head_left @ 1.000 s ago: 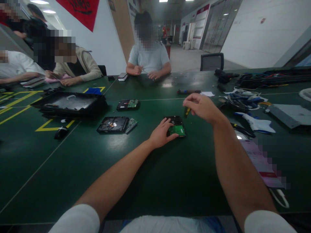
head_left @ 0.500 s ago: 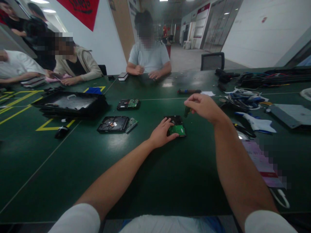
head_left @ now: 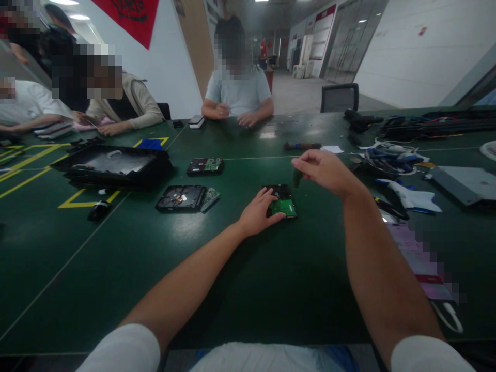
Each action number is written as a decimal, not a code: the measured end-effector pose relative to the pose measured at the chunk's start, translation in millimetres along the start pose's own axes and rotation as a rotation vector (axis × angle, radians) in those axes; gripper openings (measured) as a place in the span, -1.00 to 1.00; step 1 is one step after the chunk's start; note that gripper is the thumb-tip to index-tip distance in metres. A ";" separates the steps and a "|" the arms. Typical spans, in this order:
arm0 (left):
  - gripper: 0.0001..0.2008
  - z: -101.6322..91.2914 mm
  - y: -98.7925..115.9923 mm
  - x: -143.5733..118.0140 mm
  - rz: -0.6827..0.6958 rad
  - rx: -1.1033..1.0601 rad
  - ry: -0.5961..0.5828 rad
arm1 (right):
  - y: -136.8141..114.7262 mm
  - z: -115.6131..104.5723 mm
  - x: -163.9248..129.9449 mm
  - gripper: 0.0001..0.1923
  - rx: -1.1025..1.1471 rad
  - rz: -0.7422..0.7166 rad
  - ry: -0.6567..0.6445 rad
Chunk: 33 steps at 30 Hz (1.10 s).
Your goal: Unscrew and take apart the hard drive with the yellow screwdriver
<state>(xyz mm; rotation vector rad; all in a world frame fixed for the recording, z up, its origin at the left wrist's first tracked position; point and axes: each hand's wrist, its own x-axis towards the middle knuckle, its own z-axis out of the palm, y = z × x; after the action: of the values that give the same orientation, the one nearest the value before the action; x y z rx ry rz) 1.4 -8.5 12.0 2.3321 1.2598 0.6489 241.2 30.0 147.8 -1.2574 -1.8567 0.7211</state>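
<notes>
My left hand [head_left: 260, 213] lies across the left side of a hard drive [head_left: 285, 194], holding it on the table between thumb and fingers. The drive's green circuit board [head_left: 284, 207] faces up, partly hidden by those fingers. To the right and above, my right hand [head_left: 321, 169] is pinched on a thin dark greenish piece [head_left: 297, 178] that hangs from the fingertips, clear of the drive. Its exact kind is hard to make out. Left of my left hand is another hard drive [head_left: 181, 198] with a loose circuit board [head_left: 210, 199] against its right side.
Farther back sits a third hard drive [head_left: 204, 166]. Stacked black trays [head_left: 116, 164] stand at left. A screwdriver-like tool [head_left: 302, 146], gloves [head_left: 411, 196], a grey metal box [head_left: 465, 183] and a phone [head_left: 416, 253] lie at right. A person [head_left: 237, 93] sits opposite.
My right hand has barely shifted, a touch to the left, with the dark piece still hanging from it. My left hand and the hard drive stay in place.
</notes>
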 end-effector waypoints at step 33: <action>-0.36 2.5 -2.7 -0.1 0.012 -0.004 0.021 | -3.1 -1.3 -2.0 -0.66 0.071 0.029 -0.133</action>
<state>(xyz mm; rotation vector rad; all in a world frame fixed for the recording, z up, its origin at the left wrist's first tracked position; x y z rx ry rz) 1.1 -7.6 8.5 2.3371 1.2539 0.6806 241.2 27.0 150.4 -1.2192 -1.9049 0.8979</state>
